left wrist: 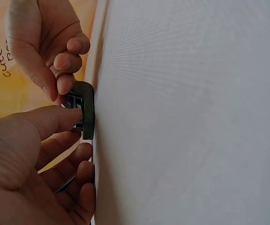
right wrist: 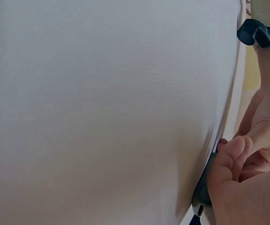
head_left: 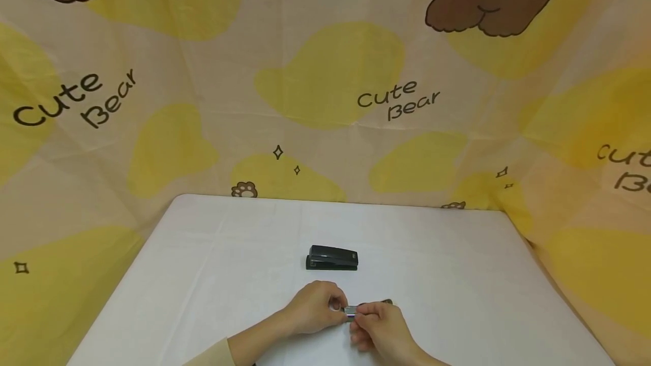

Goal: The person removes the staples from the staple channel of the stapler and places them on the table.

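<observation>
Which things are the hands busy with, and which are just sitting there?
Busy with:
- small dark box, with a silvery part, pinched by left hand and right hand

Just sitting:
- black stapler, untouched, farther back on the white table
- bear cloth behind

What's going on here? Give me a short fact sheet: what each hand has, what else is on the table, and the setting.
left hand: pinches one end of a small dark box with a silvery part
right hand: pinches the other end of the same box
small box: held between both hands, low over the table near its front edge; what it contains cannot be told
stapler: black, closed, lying untouched behind the hands
table: white surface
backdrop: cloth with yellow patches, brown bears, words "cute Bear"
</observation>
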The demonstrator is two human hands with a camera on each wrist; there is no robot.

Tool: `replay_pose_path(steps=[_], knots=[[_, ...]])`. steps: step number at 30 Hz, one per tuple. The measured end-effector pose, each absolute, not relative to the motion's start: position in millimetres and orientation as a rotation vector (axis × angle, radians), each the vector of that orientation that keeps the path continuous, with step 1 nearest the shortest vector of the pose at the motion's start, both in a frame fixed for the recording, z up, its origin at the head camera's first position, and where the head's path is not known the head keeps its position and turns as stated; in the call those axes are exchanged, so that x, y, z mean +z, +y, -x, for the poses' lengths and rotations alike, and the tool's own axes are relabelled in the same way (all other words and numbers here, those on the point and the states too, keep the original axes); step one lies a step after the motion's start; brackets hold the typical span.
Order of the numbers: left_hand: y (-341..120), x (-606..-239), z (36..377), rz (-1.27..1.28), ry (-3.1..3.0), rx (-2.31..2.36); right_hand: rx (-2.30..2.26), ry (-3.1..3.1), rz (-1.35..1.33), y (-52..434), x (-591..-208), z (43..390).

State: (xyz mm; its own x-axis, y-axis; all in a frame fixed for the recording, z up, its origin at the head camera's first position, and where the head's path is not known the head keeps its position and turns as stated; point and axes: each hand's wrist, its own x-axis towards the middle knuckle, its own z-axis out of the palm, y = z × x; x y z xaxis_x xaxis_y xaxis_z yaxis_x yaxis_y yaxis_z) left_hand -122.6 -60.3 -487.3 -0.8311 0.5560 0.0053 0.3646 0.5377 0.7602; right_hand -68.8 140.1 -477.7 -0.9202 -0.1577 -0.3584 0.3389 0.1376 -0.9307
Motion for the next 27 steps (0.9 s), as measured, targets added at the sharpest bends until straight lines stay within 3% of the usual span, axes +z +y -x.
replay_pose_path(steps=[27], knots=[[-59.7,-489.6,125.2,-0.768,2.512,1.2,-1.726,2.204,-0.213,134.9,-474.0,73.2]])
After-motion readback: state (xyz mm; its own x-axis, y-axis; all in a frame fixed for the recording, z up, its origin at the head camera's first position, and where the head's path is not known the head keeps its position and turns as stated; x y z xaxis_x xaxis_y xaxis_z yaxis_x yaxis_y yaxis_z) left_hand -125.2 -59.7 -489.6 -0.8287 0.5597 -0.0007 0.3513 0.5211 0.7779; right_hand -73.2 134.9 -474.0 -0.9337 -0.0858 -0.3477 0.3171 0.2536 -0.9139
